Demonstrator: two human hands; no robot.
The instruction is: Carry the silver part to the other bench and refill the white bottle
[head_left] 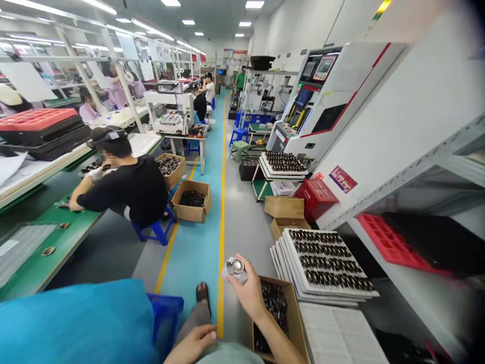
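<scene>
My right hand (248,290) is raised over the aisle floor, its fingers closed round a shiny silver round metal part (237,266). Something whitish lies under the part, against my fingers; I cannot make out what it is. Low in the view, near my lap, my left hand (193,344) holds nothing, its fingers loosely stretched out. Just below my right forearm stands a cardboard box of dark small parts (275,308). To its right, stacked white trays (329,258) carry rows of dark and gold-coloured parts.
A seated co-worker in black (129,187) works at the green bench (71,237) on the left. Cardboard boxes (191,215) stand beside that person's blue stool. A blue-covered shape (76,323) fills the lower left. Shelving (417,172) and a white machine (333,101) line the right.
</scene>
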